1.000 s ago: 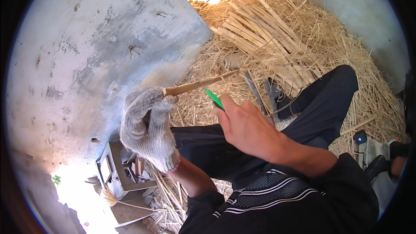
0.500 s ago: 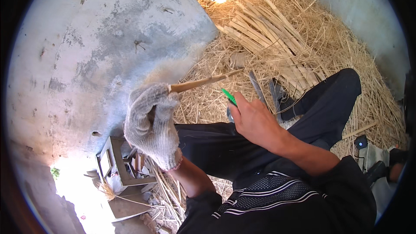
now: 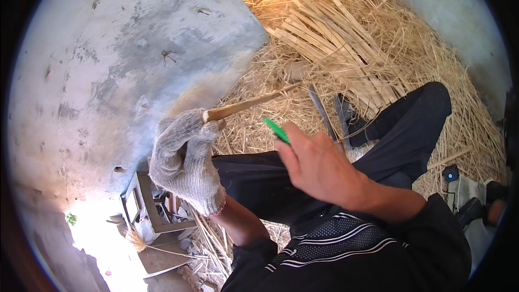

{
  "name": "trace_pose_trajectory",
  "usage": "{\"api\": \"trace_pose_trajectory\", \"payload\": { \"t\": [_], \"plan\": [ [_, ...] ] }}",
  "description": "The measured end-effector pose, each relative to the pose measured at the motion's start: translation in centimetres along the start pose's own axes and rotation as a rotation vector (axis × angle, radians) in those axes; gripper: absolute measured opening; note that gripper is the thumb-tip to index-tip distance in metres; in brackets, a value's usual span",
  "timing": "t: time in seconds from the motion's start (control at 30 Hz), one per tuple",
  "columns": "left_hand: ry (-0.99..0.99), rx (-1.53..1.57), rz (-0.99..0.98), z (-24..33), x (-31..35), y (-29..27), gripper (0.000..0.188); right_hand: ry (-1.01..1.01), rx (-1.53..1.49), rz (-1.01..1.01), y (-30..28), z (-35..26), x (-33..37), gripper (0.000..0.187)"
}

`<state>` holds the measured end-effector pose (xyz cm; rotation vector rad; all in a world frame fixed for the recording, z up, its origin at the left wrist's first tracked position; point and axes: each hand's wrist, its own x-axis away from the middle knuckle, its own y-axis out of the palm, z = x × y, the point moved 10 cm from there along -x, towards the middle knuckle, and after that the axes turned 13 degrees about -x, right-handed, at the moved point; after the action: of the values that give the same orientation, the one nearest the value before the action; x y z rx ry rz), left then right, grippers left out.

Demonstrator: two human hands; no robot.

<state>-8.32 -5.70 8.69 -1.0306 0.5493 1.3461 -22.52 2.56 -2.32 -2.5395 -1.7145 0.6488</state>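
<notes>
Straw covers the floor by a grey wall. Gloved left hand grips a cane strip running up-right; bare right hand, just right, clasps a green-handled tool.

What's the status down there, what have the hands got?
Gloved left hand grips a bamboo strip. Bare right hand holds a green-handled tool. Nothing between them.
</notes>
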Motion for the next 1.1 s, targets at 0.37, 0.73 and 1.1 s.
{"api": "trace_pose_trajectory", "payload": {
  "t": [0.37, 0.73, 1.1],
  "plan": [
    [-0.029, -0.019, -0.005, -1.4, 1.0, -0.8, 0.022, 0.039, -0.145, -0.053, 0.9, -1.1, -0.9, 0.02],
    [0.065, -0.08, -0.057, 0.6, 1.2, -0.6, 0.015, -0.054, -0.01, 0.006, 1.6, -1.8, 0.4, 0.022],
    [0.094, -0.109, -0.045, 1.0, 0.9, -0.1, 0.014, 0.0, -0.157, -0.028, 0.8, -2.4, 0.8, 0.02]
  ]
}}
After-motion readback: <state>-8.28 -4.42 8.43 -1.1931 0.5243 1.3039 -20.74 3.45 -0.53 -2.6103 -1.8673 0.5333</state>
